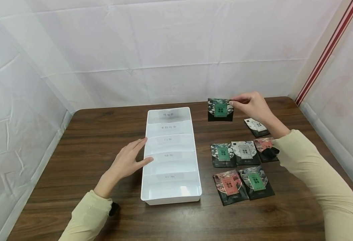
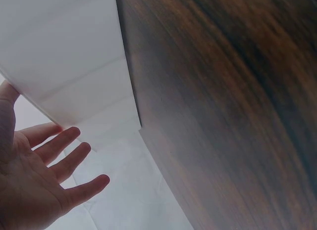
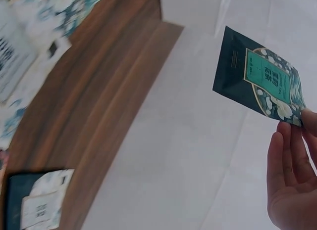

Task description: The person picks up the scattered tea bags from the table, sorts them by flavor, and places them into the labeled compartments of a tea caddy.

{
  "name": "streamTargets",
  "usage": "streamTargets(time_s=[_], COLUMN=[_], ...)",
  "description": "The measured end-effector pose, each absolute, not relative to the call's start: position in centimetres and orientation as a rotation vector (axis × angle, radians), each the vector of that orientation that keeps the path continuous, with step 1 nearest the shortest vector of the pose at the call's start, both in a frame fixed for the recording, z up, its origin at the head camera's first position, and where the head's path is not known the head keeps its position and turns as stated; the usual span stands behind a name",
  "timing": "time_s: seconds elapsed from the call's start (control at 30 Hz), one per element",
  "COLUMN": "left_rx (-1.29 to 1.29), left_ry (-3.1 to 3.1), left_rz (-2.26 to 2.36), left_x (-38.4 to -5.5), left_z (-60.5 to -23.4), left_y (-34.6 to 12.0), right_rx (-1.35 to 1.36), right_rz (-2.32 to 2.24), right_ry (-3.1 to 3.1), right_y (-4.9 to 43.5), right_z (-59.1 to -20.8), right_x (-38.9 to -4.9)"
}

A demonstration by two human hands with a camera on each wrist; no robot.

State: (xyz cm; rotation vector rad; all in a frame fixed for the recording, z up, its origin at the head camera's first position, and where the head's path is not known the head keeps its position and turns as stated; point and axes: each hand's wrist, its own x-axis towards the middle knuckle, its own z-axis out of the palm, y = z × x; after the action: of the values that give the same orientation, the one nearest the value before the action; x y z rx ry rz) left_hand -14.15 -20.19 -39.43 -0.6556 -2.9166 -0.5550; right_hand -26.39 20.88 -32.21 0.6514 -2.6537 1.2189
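Note:
My right hand (image 1: 249, 103) pinches a dark packet with a green label (image 1: 220, 109) by its upper right corner and holds it upright above the far side of the table. In the right wrist view that green-label packet (image 3: 257, 79) hangs from my fingertips (image 3: 303, 122). My left hand (image 1: 128, 160) is open, its fingers straight against the left wall of a white divided tray (image 1: 171, 197). The tray has several labelled compartments with nothing in them. In the left wrist view my left hand (image 2: 44, 175) shows spread fingers.
Several more packets lie on the brown table (image 1: 83, 140) right of the tray: a white-label one (image 1: 257, 127), a row of green (image 1: 223, 154), white (image 1: 245, 152) and pink (image 1: 265, 147), then pink (image 1: 229, 186) and green (image 1: 256, 182) nearer me. White sheets wall the table.

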Motion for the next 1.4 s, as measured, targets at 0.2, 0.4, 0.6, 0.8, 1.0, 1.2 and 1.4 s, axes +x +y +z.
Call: streamTargets(time_s=[0.2,0.4,0.6,0.8,1.0,1.2,1.4], left_rx=[-0.659,-0.656,-0.646,-0.638,-0.625,-0.62,-0.631], left_ry=[-2.906,-2.907,-2.916,-2.923,-2.937,-2.934,-2.931], left_rz=[-0.557,-0.555,-0.557,-0.557,-0.557,-0.564,-0.566], left_x=[-14.2,-14.2,-14.2,-14.2,-14.2,-14.1,-14.1], left_z=[-39.3,-39.4,-39.5,-39.5,-39.4,-39.5,-39.5], left_y=[-20.1,-20.1,-20.1,-20.0,-19.9,-19.8,-19.8], right_rx=[0.69,0.749,0.821,0.883,0.945,1.009,1.096], right_rz=[1.229,1.232,1.315,1.399,1.386,1.309,1.321], right_ry=[-2.58,-2.543,-2.471,-2.438,-2.432,-2.447,-2.524], right_y=[18.5,15.8,13.3,10.9,8.7,7.2,6.6], right_z=[-31.0,-30.3,-30.5,-30.5,-31.2,-33.8,-34.9], right_x=[-26.1,-25.9,-25.8,-24.5,-23.7,-24.6,-24.2])
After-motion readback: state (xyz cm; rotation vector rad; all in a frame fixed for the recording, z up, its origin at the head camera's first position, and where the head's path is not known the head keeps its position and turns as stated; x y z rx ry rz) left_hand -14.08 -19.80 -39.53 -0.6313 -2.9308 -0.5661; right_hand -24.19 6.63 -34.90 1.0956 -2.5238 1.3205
